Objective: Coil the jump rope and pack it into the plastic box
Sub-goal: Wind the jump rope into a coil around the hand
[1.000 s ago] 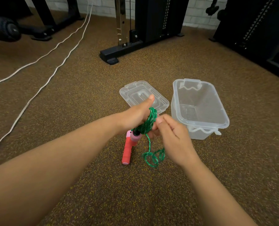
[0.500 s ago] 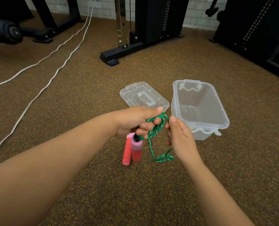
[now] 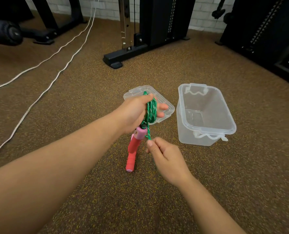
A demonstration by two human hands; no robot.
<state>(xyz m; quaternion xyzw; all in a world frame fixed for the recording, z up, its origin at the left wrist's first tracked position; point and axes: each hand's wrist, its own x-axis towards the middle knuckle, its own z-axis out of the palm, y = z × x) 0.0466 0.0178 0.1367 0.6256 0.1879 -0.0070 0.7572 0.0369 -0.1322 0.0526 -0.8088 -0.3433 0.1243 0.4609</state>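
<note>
My left hand [image 3: 137, 112] holds the green jump rope [image 3: 151, 109], wound in several turns around its palm and fingers. Two red-pink handles [image 3: 135, 143] hang below that hand, the lower one reaching down to the floor. My right hand [image 3: 165, 157] is below and pinches the loose end of the rope between thumb and forefinger, pulling it down taut. The clear plastic box [image 3: 206, 130] stands open and empty on the floor to the right. Its clear lid [image 3: 167, 107] lies flat behind my left hand, partly hidden by it.
Brown speckled gym flooring all around. Black exercise machine base [image 3: 116, 59] stands behind the lid. Two white cables [image 3: 56, 65] run across the floor at left. More dark machines [image 3: 261, 31] stand at the right rear, a padded roller [image 3: 3, 32] at far left.
My right hand dropped from beside the left hand to below it, drawing the rope's tail straight. The loose loops that hung near the floor are gone, taken up around my left hand.
</note>
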